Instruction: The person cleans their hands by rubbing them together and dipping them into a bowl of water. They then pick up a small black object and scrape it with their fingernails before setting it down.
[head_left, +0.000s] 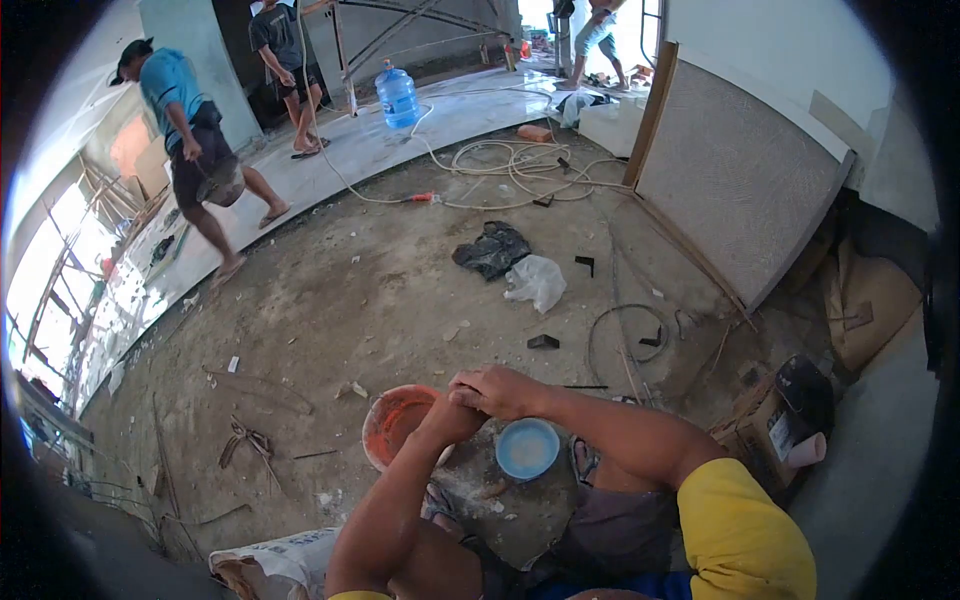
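Observation:
My left hand (454,420) and my right hand (497,390) are together in front of my knees. The fingers of the right hand are closed over those of the left. The left hand's fingers curl, and whether anything lies between them is hidden. Just below and beside the hands is an orange-red basin (386,425) with reddish residue on its inner wall, partly covered by my left forearm. A small light-blue bowl (527,449) with pale, cloudy contents stands on the dirty floor to the right, between my feet.
A torn sack (285,560) lies at lower left. Black plastic (490,250), a clear bag (537,283) and a coiled hose (510,170) lie ahead. A large panel (745,175) leans at right, near a cardboard box (765,435). One person (190,110) walks at left; others stand farther back.

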